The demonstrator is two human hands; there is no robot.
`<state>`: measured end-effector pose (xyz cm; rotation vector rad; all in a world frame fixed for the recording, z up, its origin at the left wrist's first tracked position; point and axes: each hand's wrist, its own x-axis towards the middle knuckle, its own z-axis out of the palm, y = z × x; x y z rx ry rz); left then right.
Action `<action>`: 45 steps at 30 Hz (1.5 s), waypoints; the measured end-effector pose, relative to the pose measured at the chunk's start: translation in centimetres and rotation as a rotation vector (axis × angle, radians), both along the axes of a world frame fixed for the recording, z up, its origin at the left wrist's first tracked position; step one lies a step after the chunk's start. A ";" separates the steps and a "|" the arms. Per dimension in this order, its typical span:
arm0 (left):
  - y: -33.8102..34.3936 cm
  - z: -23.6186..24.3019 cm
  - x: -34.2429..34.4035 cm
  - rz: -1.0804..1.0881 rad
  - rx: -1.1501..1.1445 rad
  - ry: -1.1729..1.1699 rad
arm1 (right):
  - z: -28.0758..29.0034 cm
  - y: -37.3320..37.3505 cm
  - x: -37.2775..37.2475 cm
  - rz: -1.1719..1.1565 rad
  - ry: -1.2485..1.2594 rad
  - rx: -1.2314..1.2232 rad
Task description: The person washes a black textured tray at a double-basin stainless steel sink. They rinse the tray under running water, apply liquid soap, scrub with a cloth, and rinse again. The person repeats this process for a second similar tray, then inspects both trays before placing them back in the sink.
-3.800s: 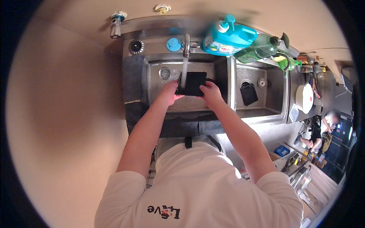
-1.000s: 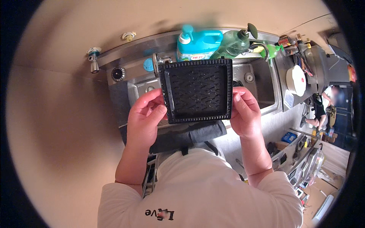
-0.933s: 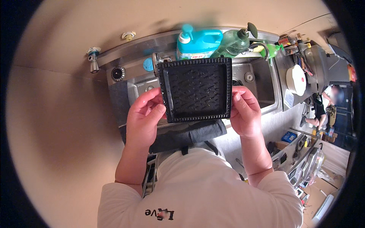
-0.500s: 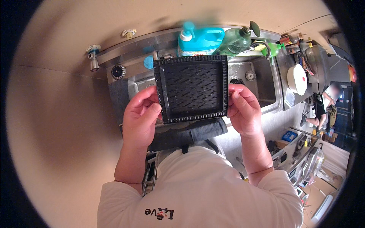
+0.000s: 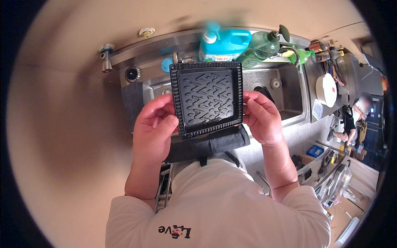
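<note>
A square black tray (image 5: 208, 97) with a fluted rim and a raised zigzag pattern is held up in front of me, above the near edge of the sink. Its patterned face looks wet and shiny. My left hand (image 5: 156, 126) pinches its left edge, thumb on the near side. My right hand (image 5: 263, 117) grips the opposite edge between thumb and fingers. Behind the tray lies a steel double sink (image 5: 289, 89), partly hidden by it. Something black (image 5: 264, 93) lies in the right basin near my right fingers.
Along the sink's back stand a turquoise pump jug (image 5: 225, 44), a green pump bottle (image 5: 259, 49) and a curved faucet (image 5: 294, 53). A white round container (image 5: 326, 90) sits on the right counter. A drain strainer (image 5: 133, 74) rests at the left. Another person (image 5: 359, 115) is far right.
The tray has tilted and turned slightly, so its pattern catches more light. My right hand has shifted a little left with it. Both hands keep their hold.
</note>
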<state>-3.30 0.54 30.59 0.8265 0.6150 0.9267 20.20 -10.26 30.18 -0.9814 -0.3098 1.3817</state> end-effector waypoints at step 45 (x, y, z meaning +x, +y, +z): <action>0.3 -0.9 -0.4 0.000 -0.007 -0.061 | 0.8 -0.1 -0.2 -0.017 -0.179 0.095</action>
